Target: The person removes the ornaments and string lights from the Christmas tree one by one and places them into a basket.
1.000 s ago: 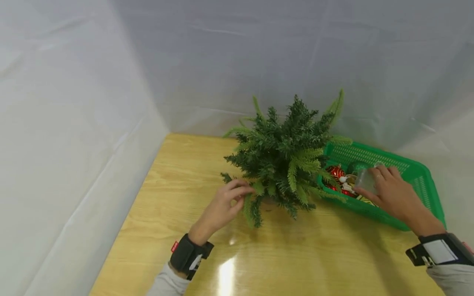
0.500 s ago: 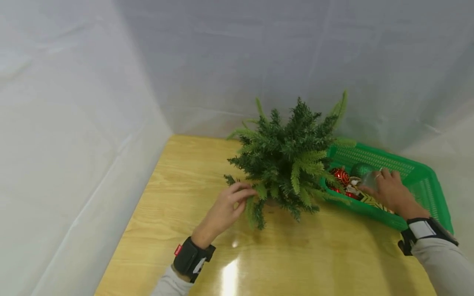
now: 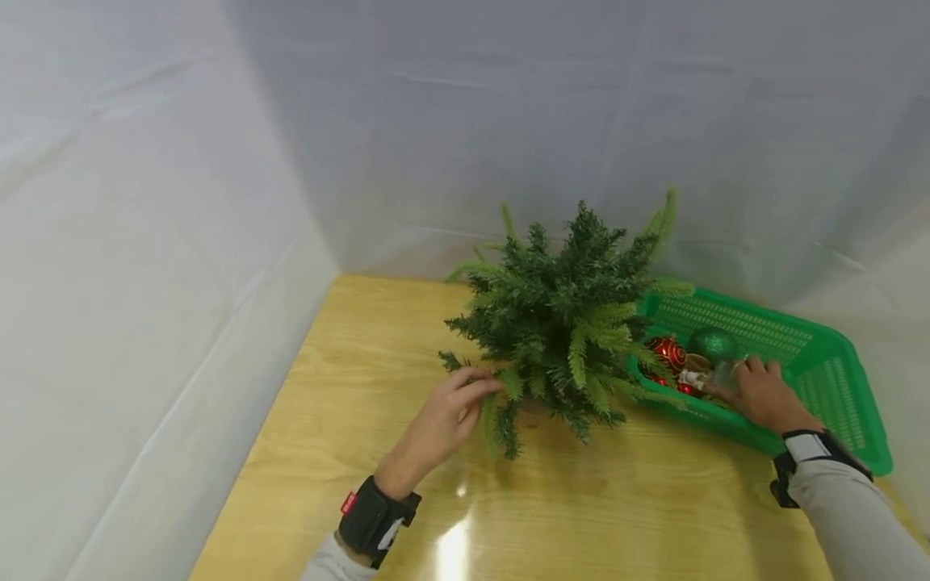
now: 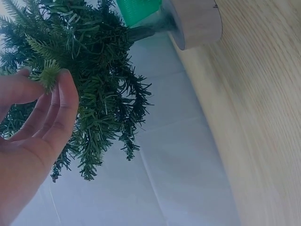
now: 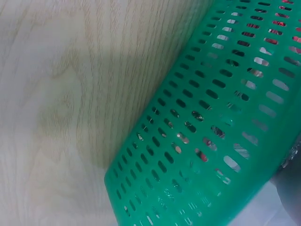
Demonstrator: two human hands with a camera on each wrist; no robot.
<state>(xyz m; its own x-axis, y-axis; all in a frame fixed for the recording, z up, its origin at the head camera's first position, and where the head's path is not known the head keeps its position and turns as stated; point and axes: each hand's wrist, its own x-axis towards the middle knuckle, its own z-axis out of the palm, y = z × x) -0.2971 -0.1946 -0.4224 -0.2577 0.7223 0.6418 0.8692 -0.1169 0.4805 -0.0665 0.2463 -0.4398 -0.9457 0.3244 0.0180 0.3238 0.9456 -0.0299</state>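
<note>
A small artificial Christmas tree (image 3: 559,315) stands on the table, with dark green branches and lighter green sprigs. At its lower left side, my left hand (image 3: 443,415) pinches the tip of a light green sprig (image 4: 50,75) between thumb and fingers, as the left wrist view shows. My right hand (image 3: 766,395) reaches into a green plastic basket (image 3: 835,355) and grips a clear, see-through object (image 3: 726,374) whose kind I cannot tell. Beside it lie a red bauble (image 3: 667,353) and a green glitter bauble (image 3: 712,344). In the right wrist view the perforated basket wall (image 5: 188,122) hides most of the contents.
The tree's round wooden base (image 4: 200,23) sits on the pale wooden table (image 3: 581,516). Small white and red ornaments (image 3: 690,381) lie in the basket's left part. White sheeting (image 3: 465,121) rises behind the table and along its left.
My right hand has lowered deeper into the basket, moving down with the clear object. The left hand keeps its place at the sprig. The head view has shifted slightly.
</note>
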